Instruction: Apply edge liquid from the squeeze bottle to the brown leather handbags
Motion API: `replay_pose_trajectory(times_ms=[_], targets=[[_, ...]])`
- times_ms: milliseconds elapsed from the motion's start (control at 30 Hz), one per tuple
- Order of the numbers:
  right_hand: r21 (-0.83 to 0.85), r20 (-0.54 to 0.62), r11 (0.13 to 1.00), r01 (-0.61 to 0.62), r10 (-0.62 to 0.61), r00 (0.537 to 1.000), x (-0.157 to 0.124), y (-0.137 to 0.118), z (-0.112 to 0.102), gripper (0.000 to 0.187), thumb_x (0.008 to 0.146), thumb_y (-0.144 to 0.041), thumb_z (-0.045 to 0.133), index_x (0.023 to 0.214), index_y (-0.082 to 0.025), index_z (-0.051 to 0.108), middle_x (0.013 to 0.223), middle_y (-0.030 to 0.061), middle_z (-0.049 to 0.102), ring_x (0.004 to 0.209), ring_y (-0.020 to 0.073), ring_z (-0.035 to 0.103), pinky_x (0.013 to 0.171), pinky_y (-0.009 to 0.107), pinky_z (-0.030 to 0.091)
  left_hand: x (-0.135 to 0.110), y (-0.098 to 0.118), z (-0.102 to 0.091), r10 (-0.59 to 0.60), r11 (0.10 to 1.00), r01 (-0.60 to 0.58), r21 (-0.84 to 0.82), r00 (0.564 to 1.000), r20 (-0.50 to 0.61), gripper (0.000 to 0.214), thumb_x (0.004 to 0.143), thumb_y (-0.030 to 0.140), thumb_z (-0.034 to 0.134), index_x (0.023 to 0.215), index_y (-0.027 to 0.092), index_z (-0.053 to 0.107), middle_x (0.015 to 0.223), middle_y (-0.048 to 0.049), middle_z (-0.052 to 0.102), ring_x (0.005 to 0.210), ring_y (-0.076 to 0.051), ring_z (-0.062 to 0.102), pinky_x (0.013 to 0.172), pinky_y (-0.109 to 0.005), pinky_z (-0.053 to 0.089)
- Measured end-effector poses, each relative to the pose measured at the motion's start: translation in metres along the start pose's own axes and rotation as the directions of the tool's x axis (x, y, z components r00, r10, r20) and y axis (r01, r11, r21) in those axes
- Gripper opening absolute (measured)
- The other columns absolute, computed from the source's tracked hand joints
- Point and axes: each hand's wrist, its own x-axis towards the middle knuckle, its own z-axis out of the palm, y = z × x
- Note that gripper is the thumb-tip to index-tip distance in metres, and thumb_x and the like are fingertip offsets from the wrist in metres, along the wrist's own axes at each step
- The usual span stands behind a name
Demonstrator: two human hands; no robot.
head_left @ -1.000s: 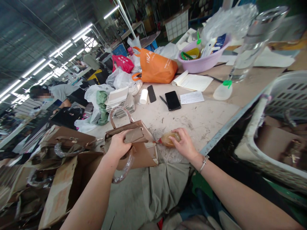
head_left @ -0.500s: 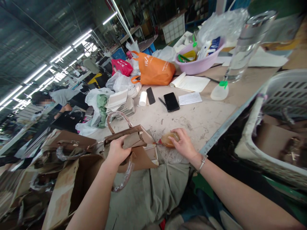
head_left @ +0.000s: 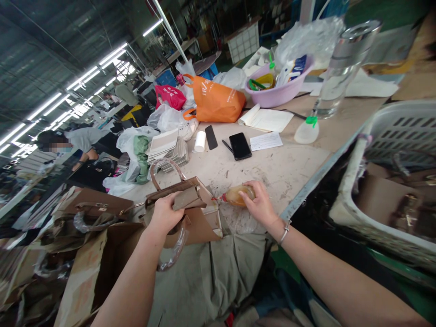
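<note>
A brown handbag (head_left: 197, 225) lies on its side at the table's near edge, its plastic-wrapped handles sticking out at the back and front. My left hand (head_left: 166, 212) is closed on a brown flap at the bag's opening. In my right hand (head_left: 259, 202) is a squeeze bottle (head_left: 237, 195) of amber liquid, tipped sideways with its red nozzle pointing left. The nozzle's tip is close to the pale inner edge of the bag; whether it touches I cannot tell.
More brown bags (head_left: 91, 202) and an open cardboard box (head_left: 80, 277) are at the left. A white basket (head_left: 344, 200) holding bags stands at the right. Behind lie a phone (head_left: 240, 146), stacked grey pieces (head_left: 166, 147), an orange bag (head_left: 218, 100) and a purple basin (head_left: 272, 96).
The squeeze bottle's nozzle has moved slightly left and up along the bag's pale edge. My left hand keeps its hold on the flap. The whole view has shifted a little.
</note>
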Motion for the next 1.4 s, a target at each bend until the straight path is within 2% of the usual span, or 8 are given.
replay_pose_trajectory(times_ms=[133,267,367,733,1000,1233,1400], targets=[[-0.009,0.039,0.999,-0.032,0.032,0.999,-0.002,0.005,-0.003,0.021,0.085,-0.035,0.057,0.101,-0.022,0.054,0.099,0.0082,0.057,0.096,0.0241,0.054,0.087,0.042,0.046,0.001,0.001,0.0,-0.003,1.0,0.003,0.005,1.0,0.009,0.04,0.063,0.017,0.051,0.098,0.016,0.068,0.094,-0.006,0.072,0.086,-0.024,0.067,0.083,-0.032,0.053],[-0.027,0.093,0.992,-0.123,0.125,0.988,-0.005,0.012,0.001,0.024,0.083,-0.037,0.058,0.101,-0.021,0.056,0.1,0.0079,0.058,0.095,0.0239,0.056,0.087,0.042,0.046,0.003,0.003,0.001,-0.031,0.999,0.031,0.015,0.999,0.01,0.041,0.064,0.019,0.051,0.1,0.015,0.069,0.097,-0.0067,0.072,0.091,-0.025,0.066,0.086,-0.033,0.052],[-0.059,0.081,0.986,-0.159,0.163,0.983,-0.006,0.016,0.005,0.026,0.082,-0.037,0.058,0.101,-0.021,0.056,0.098,0.008,0.058,0.092,0.0233,0.057,0.085,0.041,0.047,0.005,0.003,0.003,-0.055,0.998,0.054,0.016,0.998,0.021,0.041,0.063,0.019,0.052,0.1,0.015,0.069,0.097,-0.0065,0.072,0.089,-0.025,0.067,0.084,-0.033,0.053],[0.027,-0.006,0.992,-0.124,0.124,0.992,0.0,0.013,0.01,0.025,0.082,-0.035,0.058,0.101,-0.019,0.055,0.101,0.0087,0.058,0.097,0.0234,0.056,0.089,0.041,0.045,0.007,-0.003,0.007,0.009,1.0,-0.009,0.011,1.0,0.005,0.042,0.064,0.016,0.052,0.102,0.015,0.068,0.096,-0.0075,0.071,0.09,-0.025,0.067,0.084,-0.032,0.052],[0.108,-0.05,0.981,-0.16,0.166,0.985,0.01,0.009,0.011,0.025,0.082,-0.037,0.057,0.099,-0.02,0.055,0.099,0.0075,0.059,0.094,0.0228,0.055,0.087,0.04,0.045,0.004,-0.002,0.005,0.025,1.0,-0.025,0.003,1.0,0.008,0.04,0.064,0.015,0.053,0.101,0.016,0.069,0.095,-0.0062,0.072,0.089,-0.024,0.067,0.083,-0.032,0.052],[0.023,0.012,0.989,-0.145,0.145,0.989,0.004,0.019,0.009,0.026,0.08,-0.037,0.059,0.099,-0.02,0.056,0.099,0.0085,0.06,0.095,0.0242,0.056,0.088,0.041,0.044,0.004,-0.005,0.009,0.032,0.999,-0.032,-0.02,0.999,-0.012,0.041,0.063,0.016,0.051,0.1,0.015,0.069,0.095,-0.0059,0.072,0.088,-0.024,0.067,0.084,-0.031,0.052],[0.017,0.028,0.982,-0.189,0.188,0.982,0.004,0.02,0.008,0.028,0.078,-0.038,0.059,0.099,-0.019,0.057,0.1,0.0089,0.06,0.095,0.0246,0.055,0.088,0.042,0.044,0.004,-0.005,0.01,0.019,1.0,-0.019,-0.015,0.999,-0.035,0.041,0.062,0.016,0.052,0.099,0.014,0.069,0.093,-0.0058,0.072,0.086,-0.023,0.067,0.083,-0.029,0.052]])
